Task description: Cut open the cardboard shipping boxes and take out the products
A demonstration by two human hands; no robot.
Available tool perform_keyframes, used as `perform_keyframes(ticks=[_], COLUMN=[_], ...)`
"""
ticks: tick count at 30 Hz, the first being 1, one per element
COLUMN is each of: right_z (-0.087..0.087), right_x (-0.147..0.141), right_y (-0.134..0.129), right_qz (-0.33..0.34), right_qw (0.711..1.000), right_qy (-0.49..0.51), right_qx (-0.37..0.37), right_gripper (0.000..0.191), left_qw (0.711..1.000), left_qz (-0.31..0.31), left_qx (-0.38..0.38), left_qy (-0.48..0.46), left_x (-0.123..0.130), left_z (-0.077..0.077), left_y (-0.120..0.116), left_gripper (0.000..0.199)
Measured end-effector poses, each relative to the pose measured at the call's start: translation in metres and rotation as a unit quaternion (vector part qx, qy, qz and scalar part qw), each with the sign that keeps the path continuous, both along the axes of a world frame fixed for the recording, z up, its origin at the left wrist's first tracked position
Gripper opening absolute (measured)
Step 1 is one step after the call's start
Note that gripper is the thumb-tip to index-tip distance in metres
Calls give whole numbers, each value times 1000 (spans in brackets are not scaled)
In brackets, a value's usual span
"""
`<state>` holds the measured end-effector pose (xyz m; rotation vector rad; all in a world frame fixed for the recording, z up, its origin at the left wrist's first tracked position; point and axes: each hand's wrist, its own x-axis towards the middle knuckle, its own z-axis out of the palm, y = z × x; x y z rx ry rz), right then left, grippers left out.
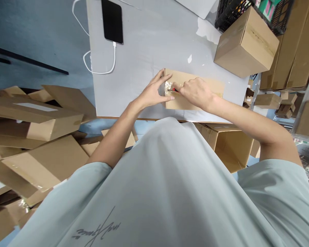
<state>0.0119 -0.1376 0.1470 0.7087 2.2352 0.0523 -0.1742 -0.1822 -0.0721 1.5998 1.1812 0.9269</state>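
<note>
A long, narrow cardboard box (186, 104) lies flat near the table's front edge, with shiny clear tape (168, 84) at its left end and along its top. My left hand (152, 90) grips that left end, its thumb at the near side and fingers at the far side. Closed around a small red-and-dark cutter (174, 89), my right hand (197, 92) rests over the box top. The cutter's dark tip meets the taped area, and most of its handle is hidden in my fingers.
A phone (112, 22) with a white charging cable (114, 58) lies at the back left of the table (144, 41). A closed carton (247, 43) stands at the right, by a black crate (233, 12). Several cartons (48, 157) pile up at left; an open box (231, 147) sits below the table edge.
</note>
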Motion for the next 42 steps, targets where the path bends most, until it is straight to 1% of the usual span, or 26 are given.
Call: perform_keyframes(ticks=[2, 6, 10, 13, 15, 18, 21, 24, 26, 27, 29, 30, 31, 32, 33, 34, 35, 36, 37, 38, 39, 40, 42], right_z=[1, 10, 16, 15, 15, 16, 18, 16, 9, 4, -17, -33, -53, -77, -103, -131, -158, -183, -206, -225, -240, -250, -262], right_x=[12, 41, 74, 110, 144, 210, 276, 330, 362, 378, 410, 425, 437, 445, 448, 447, 440, 429, 415, 400, 384, 370, 345], right_y=[3, 6, 9, 15, 20, 27, 29, 31, 35, 38, 46, 51, 54, 57, 59, 58, 56, 51, 45, 37, 28, 20, 4], right_qz=[-10, -28, -35, -44, -65, -120, -159, -183, -198, -208, -248, -281, -325, -377, -438, -508, -582, -648, -692, -708, -716, -716, -709], right_qw=[1000, 998, 998, 998, 997, 991, 987, 983, 980, 977, 966, 955, 936, 907, 864, 801, 724, 645, 581, 553, 536, 529, 524], right_qy=[-18, -53, -54, -42, -46, -55, -32, -2, 16, 26, 62, 93, 135, 188, 250, 313, 365, 398, 418, 427, 434, 441, 457], right_qx=[0, -8, -14, -15, -11, 2, 16, 25, 27, 29, 32, 31, 26, 15, -7, -35, -61, -79, -91, -100, -108, -113, -118], right_gripper=[57, 56, 56, 55, 52, 48, 48, 48, 47, 46, 45, 44, 43, 43, 44, 47, 51, 54, 55, 55, 54, 52, 48], left_qw=[1000, 999, 998, 997, 997, 995, 993, 990, 987, 986, 984, 982, 980, 978, 977, 976, 976, 975, 974, 973, 972, 970, 967], left_qz=[-1, -10, -28, -34, -29, -11, 10, 31, 43, 47, 51, 53, 56, 60, 64, 66, 69, 71, 74, 79, 84, 90, 98], left_qx=[-10, -29, -42, -57, -69, -87, -108, -137, -148, -151, -159, -166, -173, -180, -185, -190, -193, -197, -200, -204, -208, -212, -219], left_qy=[11, 21, 26, 31, 36, 42, 37, 33, 41, 47, 64, 73, 80, 84, 85, 83, 78, 74, 70, 69, 71, 75, 88], left_x=[-1, 4, 24, 40, 47, 51, 54, 58, 59, 60, 61, 62, 62, 63, 64, 64, 64, 63, 62, 59, 56, 53, 44], left_z=[4, 13, 23, 29, 32, 34, 36, 40, 42, 44, 48, 50, 52, 53, 54, 55, 55, 55, 55, 55, 55, 56, 58], left_y=[0, -2, -3, -1, 0, 1, 0, -1, 0, 0, 0, 0, -1, -2, -3, -5, -7, -9, -11, -13, -15, -17, -18], left_gripper=[126, 128, 128, 129, 128, 130, 132, 131, 132, 133, 133, 132, 131, 130, 130, 131, 133, 135, 137, 138, 139, 141, 144])
